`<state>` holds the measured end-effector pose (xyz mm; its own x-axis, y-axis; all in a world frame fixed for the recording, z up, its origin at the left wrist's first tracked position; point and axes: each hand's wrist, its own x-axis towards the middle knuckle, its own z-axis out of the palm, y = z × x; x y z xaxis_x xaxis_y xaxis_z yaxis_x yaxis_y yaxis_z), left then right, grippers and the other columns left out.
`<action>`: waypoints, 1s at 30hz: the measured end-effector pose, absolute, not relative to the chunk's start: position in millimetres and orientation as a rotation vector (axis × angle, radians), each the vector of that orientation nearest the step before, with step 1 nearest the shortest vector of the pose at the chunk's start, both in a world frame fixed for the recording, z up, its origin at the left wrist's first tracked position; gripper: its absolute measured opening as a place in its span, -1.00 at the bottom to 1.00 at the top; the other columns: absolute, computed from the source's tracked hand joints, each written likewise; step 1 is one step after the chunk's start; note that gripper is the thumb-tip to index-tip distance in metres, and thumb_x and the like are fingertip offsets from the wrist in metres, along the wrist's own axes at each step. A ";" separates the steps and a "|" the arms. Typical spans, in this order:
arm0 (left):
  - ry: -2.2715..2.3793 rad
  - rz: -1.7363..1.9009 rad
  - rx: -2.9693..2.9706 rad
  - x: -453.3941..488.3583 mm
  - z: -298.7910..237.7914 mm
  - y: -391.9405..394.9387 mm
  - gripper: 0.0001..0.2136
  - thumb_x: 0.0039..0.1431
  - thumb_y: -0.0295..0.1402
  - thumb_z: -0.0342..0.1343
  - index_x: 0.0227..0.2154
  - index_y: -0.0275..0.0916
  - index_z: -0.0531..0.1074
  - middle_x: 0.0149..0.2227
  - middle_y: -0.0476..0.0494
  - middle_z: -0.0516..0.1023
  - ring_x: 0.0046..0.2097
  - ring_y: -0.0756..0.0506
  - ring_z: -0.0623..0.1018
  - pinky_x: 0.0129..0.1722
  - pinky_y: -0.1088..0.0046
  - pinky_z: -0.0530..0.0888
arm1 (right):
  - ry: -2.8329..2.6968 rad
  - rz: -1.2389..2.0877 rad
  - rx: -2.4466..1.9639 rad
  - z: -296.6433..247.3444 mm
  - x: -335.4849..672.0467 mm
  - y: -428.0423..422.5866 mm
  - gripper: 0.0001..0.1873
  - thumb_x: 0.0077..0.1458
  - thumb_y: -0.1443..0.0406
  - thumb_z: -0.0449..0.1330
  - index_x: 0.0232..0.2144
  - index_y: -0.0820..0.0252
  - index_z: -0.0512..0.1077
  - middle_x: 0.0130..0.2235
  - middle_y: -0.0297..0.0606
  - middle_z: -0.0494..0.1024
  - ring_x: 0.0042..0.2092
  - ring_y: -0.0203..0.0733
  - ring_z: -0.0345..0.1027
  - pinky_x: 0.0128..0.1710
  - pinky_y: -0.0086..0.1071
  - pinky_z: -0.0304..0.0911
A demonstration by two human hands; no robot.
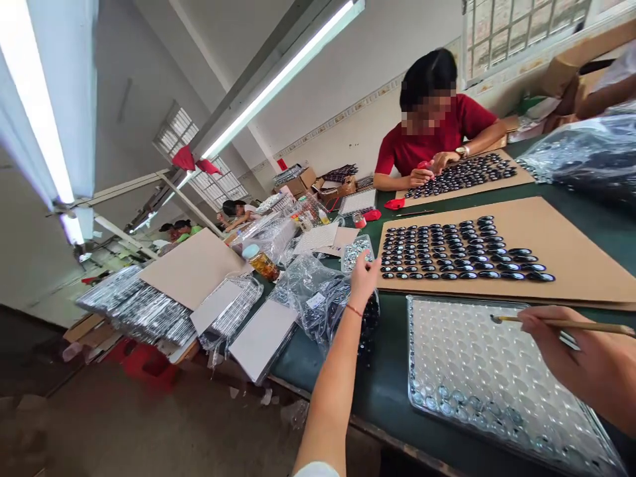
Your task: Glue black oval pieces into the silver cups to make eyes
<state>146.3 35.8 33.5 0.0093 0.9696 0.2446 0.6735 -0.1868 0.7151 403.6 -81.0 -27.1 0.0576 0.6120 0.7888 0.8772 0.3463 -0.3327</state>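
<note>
Right grip closed on stick; left grip, hold unclear. Green desk, lamplit room; clear, dimpled tray near front edge.

The room around my counter, lit by long tube lights.
Across from me sits a co-worker in a red top, wearing a watch, with a barred window in the wall behind. A clear plastic bag with dark contents lies at the far right. To my left, a jar with a pale blue lid holds something amber; past it, a plain cardboard sheet lies on a silvery stack. Red fabric hangs by the lights. Something red sits low near the floor, perhaps a stool or crate; the shade hides its shape.
</note>
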 end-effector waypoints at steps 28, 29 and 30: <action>0.805 0.595 0.792 209.8 1.5 -39.8 -0.77 -0.02 -0.39 0.13 -0.27 -0.30 0.28 -0.29 -0.11 0.43 -0.47 0.14 0.31 -0.44 0.66 0.27 | -1.522 0.040 -1.294 -5.5 383.2 -84.9 -0.68 0.24 0.20 -0.04 -0.50 0.22 0.30 -0.56 -0.32 0.40 -0.56 -0.29 0.29 -0.58 -0.47 0.10; 0.800 0.580 0.783 209.7 2.1 -40.0 -0.74 -0.02 -0.39 0.12 -0.24 -0.31 0.27 -0.27 -0.15 0.44 -0.47 0.15 0.32 -0.44 0.66 0.27 | -1.509 0.061 -1.293 -4.9 383.8 -84.9 -0.69 0.23 0.20 -0.04 -0.50 0.22 0.30 -0.56 -0.32 0.40 -0.57 -0.29 0.29 -0.59 -0.47 0.11; 0.805 0.570 0.794 209.7 2.4 -40.2 -0.72 0.00 -0.37 0.11 -0.20 -0.31 0.25 -0.29 -0.16 0.45 -0.48 0.15 0.31 -0.47 0.67 0.26 | -1.500 0.077 -1.285 -4.5 384.0 -85.0 -0.69 0.23 0.20 -0.04 -0.49 0.22 0.30 -0.56 -0.32 0.40 -0.56 -0.29 0.30 -0.59 -0.48 0.12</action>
<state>209.7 -40.2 2.4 0.5756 0.7082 -0.4088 -0.1505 0.5831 0.7983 384.0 -85.0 -4.5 0.1946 0.7239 0.6619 0.6525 0.4083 -0.6384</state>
